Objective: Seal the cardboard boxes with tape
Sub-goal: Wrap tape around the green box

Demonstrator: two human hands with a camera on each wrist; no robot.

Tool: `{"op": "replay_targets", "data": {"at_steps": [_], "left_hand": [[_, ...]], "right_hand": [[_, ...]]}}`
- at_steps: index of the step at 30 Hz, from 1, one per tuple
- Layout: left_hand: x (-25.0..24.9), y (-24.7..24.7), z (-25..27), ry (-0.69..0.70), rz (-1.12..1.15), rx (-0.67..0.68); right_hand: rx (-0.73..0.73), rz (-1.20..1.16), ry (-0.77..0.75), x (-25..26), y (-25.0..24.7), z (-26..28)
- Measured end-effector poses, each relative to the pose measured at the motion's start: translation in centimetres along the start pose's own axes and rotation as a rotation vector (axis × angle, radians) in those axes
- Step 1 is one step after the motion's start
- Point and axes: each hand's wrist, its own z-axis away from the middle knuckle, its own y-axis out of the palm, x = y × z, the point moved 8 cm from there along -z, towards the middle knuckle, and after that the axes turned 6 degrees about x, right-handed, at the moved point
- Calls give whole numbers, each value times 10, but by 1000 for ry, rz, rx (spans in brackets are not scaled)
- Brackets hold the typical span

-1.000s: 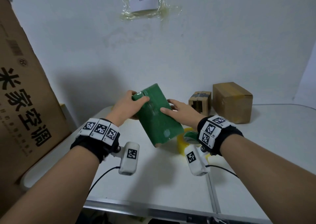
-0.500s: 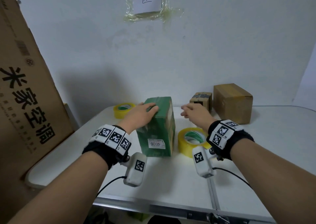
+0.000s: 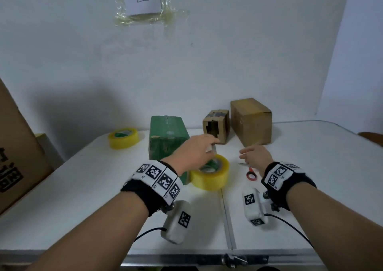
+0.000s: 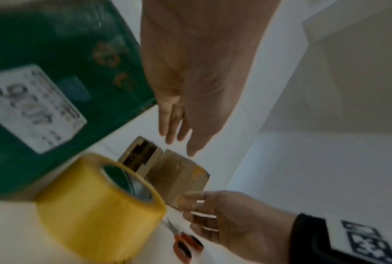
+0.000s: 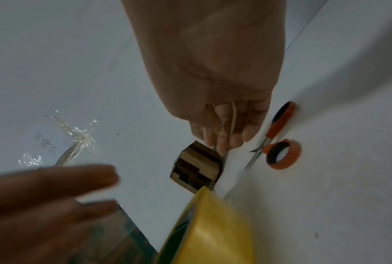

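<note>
Green box [image 3: 169, 135] stands upright at twelve o'clock of the yellow tape roll [image 3: 209, 175], seemingly finished. Left hand [image 3: 194, 150], fingers loose and empty, reaches toward the small brown box [image 3: 216, 125], whose front looks unsealed.

Left wrist view: right hand [image 4: 231, 225] spread, holding nothing, scissors [image 4: 185, 244] at its seven o'clock.

Right wrist view: nothing gripped.
</note>
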Motion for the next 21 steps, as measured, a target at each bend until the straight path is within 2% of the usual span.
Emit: {"op": "replay_targets", "data": {"at_steps": [4, 6, 8, 14, 18, 21], "left_hand": [[0, 53, -16, -154, -135, 302], [1, 70, -17, -191, -144, 384], [2, 78, -20, -204, -113, 409], [6, 76, -25, -211, 0, 354], [13, 53, -24, -258, 384, 165], [13, 44, -20, -270, 574, 93]], "right_hand": [[82, -25, 25, -8, -9, 1], [99, -42, 31, -10, -11, 4], [118, -72, 46, -12, -9, 10], [202, -243, 114, -17, 15, 26], [308, -351, 76, -9, 31, 34], [369, -417, -10, 7, 41, 35]]}}
